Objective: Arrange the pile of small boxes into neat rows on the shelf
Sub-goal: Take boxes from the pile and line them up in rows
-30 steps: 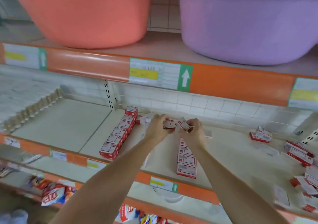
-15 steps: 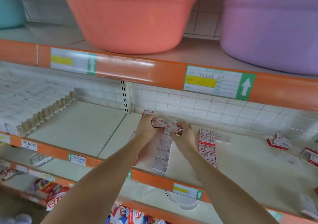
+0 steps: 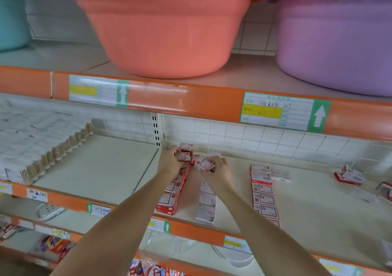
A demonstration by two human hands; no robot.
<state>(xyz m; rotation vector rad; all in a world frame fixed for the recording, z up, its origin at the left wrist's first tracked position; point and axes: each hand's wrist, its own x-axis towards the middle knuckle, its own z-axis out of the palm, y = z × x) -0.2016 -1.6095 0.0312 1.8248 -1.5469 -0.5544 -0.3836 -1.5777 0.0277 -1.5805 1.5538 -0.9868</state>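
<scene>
**Both hands holding small boxes at the back of the shelf**

Near the centre of the frame, the person's left hand [image 3: 169, 161] is curling its fingers around a small red-and-white cardboard box [image 3: 182, 156], holding it just above the far end of the left row of boxes [image 3: 172, 193]. Just to its right, the right hand [image 3: 216, 168] is pinching a second red-and-white box [image 3: 203, 164], which is sitting tilted between thumb and fingers. The two held boxes are nearly touching each other.

Below the hands, three rows are running from the tiled back wall toward the orange front edge of the cream metal shelf [image 3: 101, 169]. The left row is lying partly under the left forearm; a middle row of paler white boxes [image 3: 207, 203] is lying just beside the right wrist; the right row [image 3: 264, 193] is standing apart, to the right of centre. At the right edge of the frame, a loose pile of the same boxes [image 3: 350, 176] is lying scattered, well apart from the rows.

In the upper part of the frame, a large orange plastic basin [image 3: 169, 31] and a purple plastic basin [image 3: 335, 42] are sitting side by side on the shelf above. At the left, a stack of white paper-wrapped items [image 3: 38, 144] is filling that end of the shelf.
</scene>
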